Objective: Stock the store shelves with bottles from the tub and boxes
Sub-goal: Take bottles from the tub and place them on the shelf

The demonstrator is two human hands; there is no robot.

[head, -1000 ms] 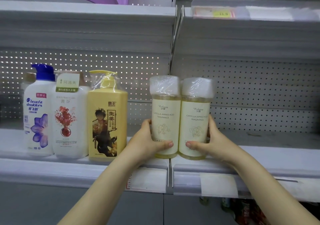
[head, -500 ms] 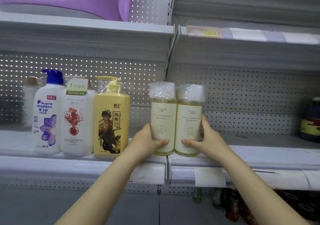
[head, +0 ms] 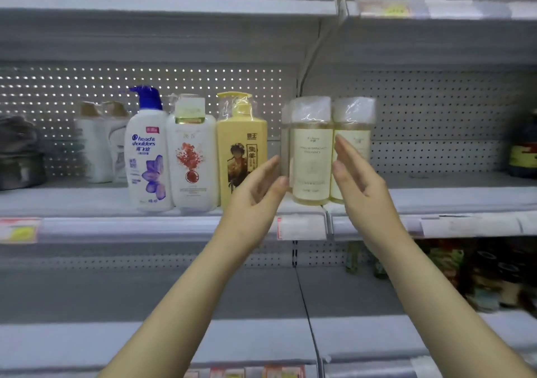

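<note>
Grey shelf [head: 87, 200], perforated back [head: 436, 110], price strips [head: 300, 228]. Twin pack [head: 312, 157]: two pale-yellow bottles, cream labels, film-wrapped caps, upright at shelf front, right of yellow pump bottle [head: 242, 151]. Left hand [head: 255, 191], right hand [head: 363, 180]: fingers straight, empty, flanking pack.

Two pale-yellow twin bottles [head: 327, 151], plastic-wrapped caps, cream labels, stand upright side by side at the shelf [head: 436, 200] front edge.

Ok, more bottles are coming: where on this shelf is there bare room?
Bare shelf runs from the two pale yellow plastic-wrapped bottles right to the dark yellow-labelled bottle. Leftward it is crowded: yellow pump bottle, white red-flowered bottle, white blue-pump bottle.
</note>
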